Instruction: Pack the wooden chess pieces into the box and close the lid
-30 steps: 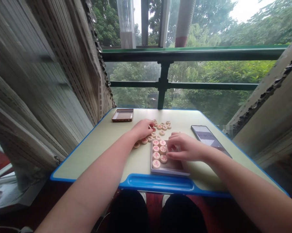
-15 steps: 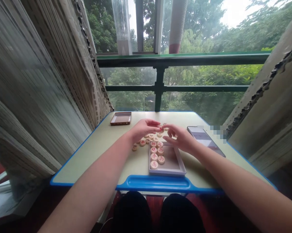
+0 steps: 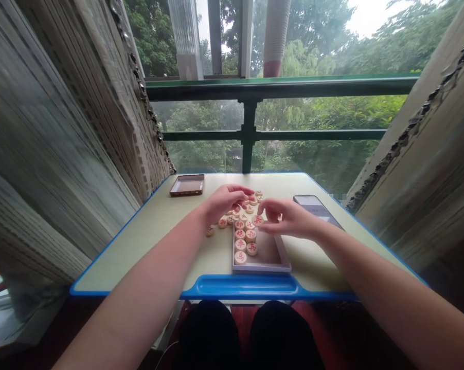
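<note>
A shallow grey box (image 3: 272,254) lies on the table near its front edge, with several round wooden chess pieces (image 3: 245,241) in rows along its left side. More loose pieces (image 3: 251,203) are scattered behind the box. My right hand (image 3: 284,218) hovers over the box's far end and pinches one piece with red lettering (image 3: 257,220) between thumb and fingers. My left hand (image 3: 224,200) is curled over the loose pieces, fingertips down among them; what they hold, if anything, is hidden.
The small table (image 3: 158,231) has a blue rim and a blue trough at the front. A brown box lid (image 3: 186,185) sits at the back left, a phone (image 3: 313,205) at the right. Curtains hang close on both sides; a green railing stands behind.
My right hand left the box, reached to the loose pieces and has come back over the box's far end with one piece. The left hand stayed on the loose pile.
</note>
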